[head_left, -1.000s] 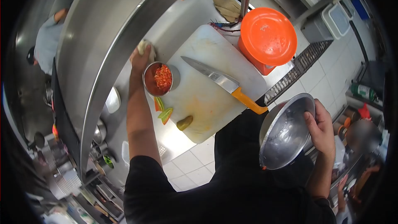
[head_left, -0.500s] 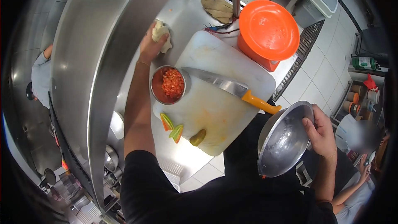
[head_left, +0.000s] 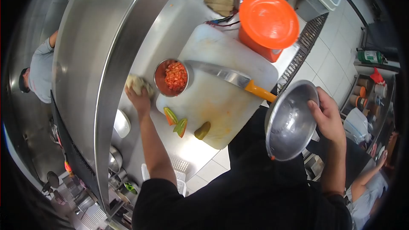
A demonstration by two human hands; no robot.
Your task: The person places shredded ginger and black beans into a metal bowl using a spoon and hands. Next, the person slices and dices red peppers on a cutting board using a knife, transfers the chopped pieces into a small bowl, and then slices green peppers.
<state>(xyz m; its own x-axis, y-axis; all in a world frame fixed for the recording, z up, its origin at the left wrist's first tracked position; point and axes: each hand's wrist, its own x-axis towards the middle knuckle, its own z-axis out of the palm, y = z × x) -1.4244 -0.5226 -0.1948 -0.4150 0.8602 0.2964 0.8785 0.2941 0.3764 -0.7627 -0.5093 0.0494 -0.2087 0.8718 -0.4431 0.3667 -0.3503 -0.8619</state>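
Observation:
My left hand [head_left: 138,99] presses a pale cloth [head_left: 135,81] onto the steel counter, just left of a metal container [head_left: 159,75] of diced red pepper [head_left: 175,76]. Held up on the right is a metal bowl [head_left: 292,123], tilted, with its rim in my right hand [head_left: 327,115]; the inside looks wet and a red bit clings to the lower rim. Between my hands lies a white cutting board [head_left: 213,110]. On it rest a yellow-handled knife [head_left: 232,76], two pepper pieces [head_left: 175,121] at the left edge, and a small green piece [head_left: 202,130].
An orange scale-like unit with a round top [head_left: 269,21] stands beyond the board. Behind it lies a brown cloth [head_left: 220,3]. A steel shelf [head_left: 115,55] overhangs on the left. One person [head_left: 41,74] is far left, another [head_left: 368,187] at lower right.
My left hand has slid the cloth along the counter toward me, from beyond the container to its left side. The bowl stays in my right hand, slightly higher in view.

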